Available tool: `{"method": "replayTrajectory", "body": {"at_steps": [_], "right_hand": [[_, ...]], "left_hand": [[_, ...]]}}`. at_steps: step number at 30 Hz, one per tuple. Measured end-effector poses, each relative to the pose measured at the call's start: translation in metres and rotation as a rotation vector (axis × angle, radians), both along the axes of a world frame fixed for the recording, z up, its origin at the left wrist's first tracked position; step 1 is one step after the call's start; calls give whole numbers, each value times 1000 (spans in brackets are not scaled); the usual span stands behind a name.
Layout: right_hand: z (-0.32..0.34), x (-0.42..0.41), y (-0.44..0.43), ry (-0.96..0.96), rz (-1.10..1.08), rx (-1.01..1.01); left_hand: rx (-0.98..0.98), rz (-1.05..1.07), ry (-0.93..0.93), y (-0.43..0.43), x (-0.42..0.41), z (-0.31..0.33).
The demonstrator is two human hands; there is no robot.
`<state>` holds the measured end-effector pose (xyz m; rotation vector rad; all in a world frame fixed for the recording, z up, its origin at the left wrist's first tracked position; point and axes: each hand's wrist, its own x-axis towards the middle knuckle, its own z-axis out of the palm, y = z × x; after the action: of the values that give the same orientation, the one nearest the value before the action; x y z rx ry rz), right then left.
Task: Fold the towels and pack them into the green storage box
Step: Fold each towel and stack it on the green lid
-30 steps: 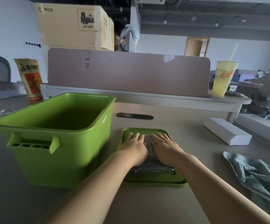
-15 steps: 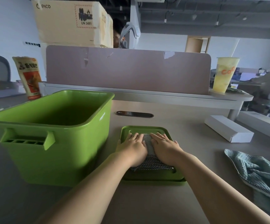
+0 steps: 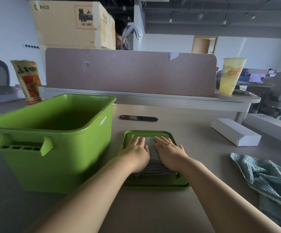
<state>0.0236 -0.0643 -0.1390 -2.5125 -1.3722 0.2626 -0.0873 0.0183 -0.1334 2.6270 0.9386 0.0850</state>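
Note:
A folded grey towel (image 3: 150, 149) with a dark patterned edge lies on the green lid (image 3: 155, 184) in the middle of the table. My left hand (image 3: 136, 152) and my right hand (image 3: 169, 152) press flat on it side by side, fingers straight. The green storage box (image 3: 55, 148) stands open just left of the lid; nothing shows inside it. A teal towel (image 3: 267, 180) lies crumpled at the right edge of the table.
A white carton (image 3: 235, 133) lies at the far right of the table. Behind the desk divider (image 3: 129, 73) stand cardboard boxes (image 3: 72, 22), a snack bag (image 3: 29, 81) and a yellow drink cup (image 3: 230, 75). A dark cable slot (image 3: 138, 118) sits beyond the lid.
Both hands stay pressed on the folded towel. The view has shifted slightly; nothing on the table has moved.

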Motion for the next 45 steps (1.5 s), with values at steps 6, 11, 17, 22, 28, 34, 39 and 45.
{"method": "replayTrajectory", "body": {"at_steps": [6, 11, 17, 22, 28, 34, 39, 45], "right_hand": [[19, 5, -33, -104, -145, 4], [40, 34, -117, -231, -424, 63], [27, 55, -210, -110, -723, 103], [-7, 61, -253, -149, -676, 348], [-11, 68, -254, -133, -671, 656], [-4, 68, -258, -76, -693, 936], [-2, 59, -252, -36, -657, 1035], [13, 50, -232, 224, -647, 997]], "left_hand": [[231, 38, 139, -10, 7, 29], [438, -116, -146, -72, 31, 49], [190, -351, -291, -178, 87, 24], [-3, -282, -327, -228, 129, -18], [-239, -30, -637, -212, 139, -19], [-333, 24, -702, -202, 137, -16], [-440, 53, -708, -201, 133, 8], [-1036, 24, -850, -181, 107, 70]]}}
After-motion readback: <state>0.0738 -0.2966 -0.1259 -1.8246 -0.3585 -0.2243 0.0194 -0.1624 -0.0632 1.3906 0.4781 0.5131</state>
